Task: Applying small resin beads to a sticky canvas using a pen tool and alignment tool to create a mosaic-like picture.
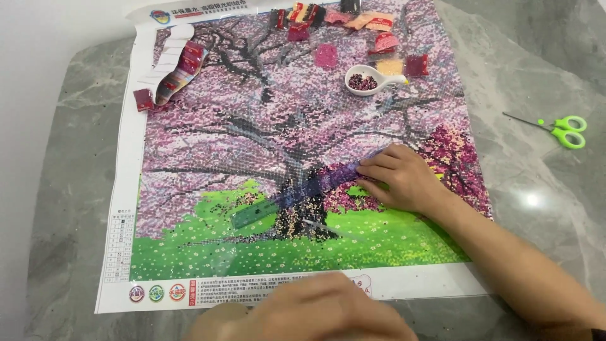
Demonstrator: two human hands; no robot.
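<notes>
Pink-tree bead canvas point(208, 145) on grey table point(524, 76); right hand point(404, 177) presses flat on clear ruler point(303, 189); left hand point(315, 312) blurred, grip unclear.

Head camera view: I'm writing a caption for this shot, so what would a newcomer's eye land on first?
The big diamond-painting canvas of a pink blossoming tree over green grass fills the grey marble table. On it, the right hand presses one end of a clear ruler laid slantwise across the trunk, while the blurred left hand sits at the bottom edge. Bright green scissors lie off to the right.
</notes>
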